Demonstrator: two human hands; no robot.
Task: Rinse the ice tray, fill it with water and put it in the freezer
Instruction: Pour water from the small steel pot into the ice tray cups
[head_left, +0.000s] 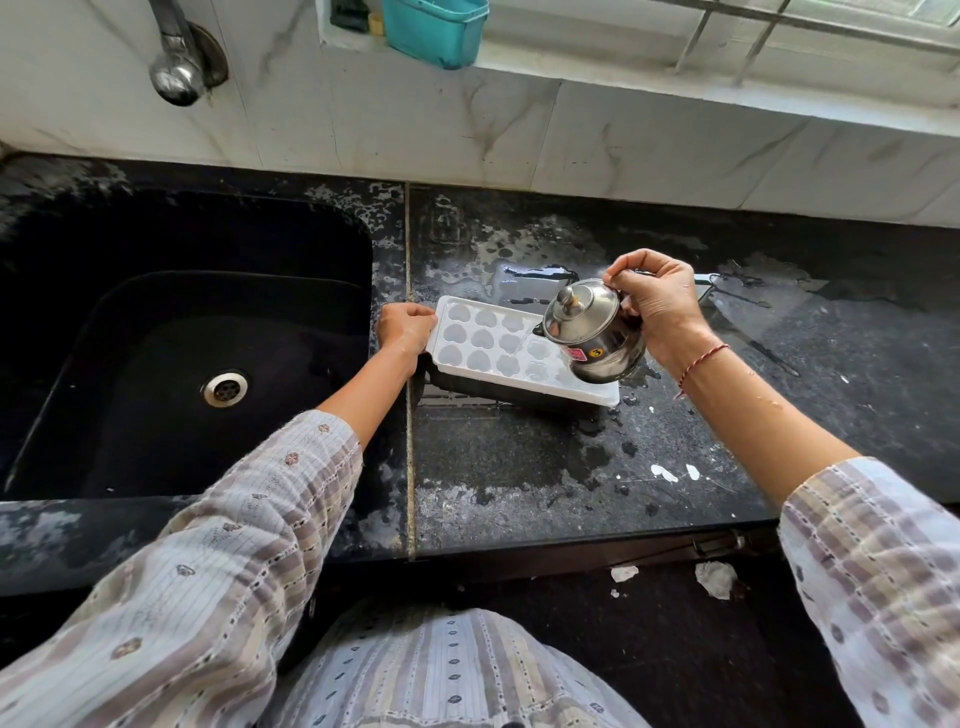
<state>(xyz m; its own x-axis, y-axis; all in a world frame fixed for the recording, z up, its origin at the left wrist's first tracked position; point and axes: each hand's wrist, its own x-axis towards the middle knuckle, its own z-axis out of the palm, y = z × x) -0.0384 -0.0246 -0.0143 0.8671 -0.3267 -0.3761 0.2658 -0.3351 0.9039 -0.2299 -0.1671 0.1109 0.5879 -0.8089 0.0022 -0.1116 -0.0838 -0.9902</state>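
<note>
Right hand (657, 306), fingers curled round the handle of a steel kettle (592, 332), holds it tilted, lid knob toward the viewer, over the right end of the tray (498, 343). Left hand (402, 332) grips the tray's left short edge, fingers folded over the rim. The tray lies on the wet counter (519, 483), just right of the sink (171, 353), its long axis running from far left to near right; the left hand is thus at one end, the kettle at the other. Its heart-shaped cells look pale; whether the left cells hold water cannot be told, and the cells under the kettle appear glossy, probably wet or filling. No stream is visible. Judged step: filling, cells nearest the kettle first. The sink holds nothing visible but its drain (224, 387).
</note>
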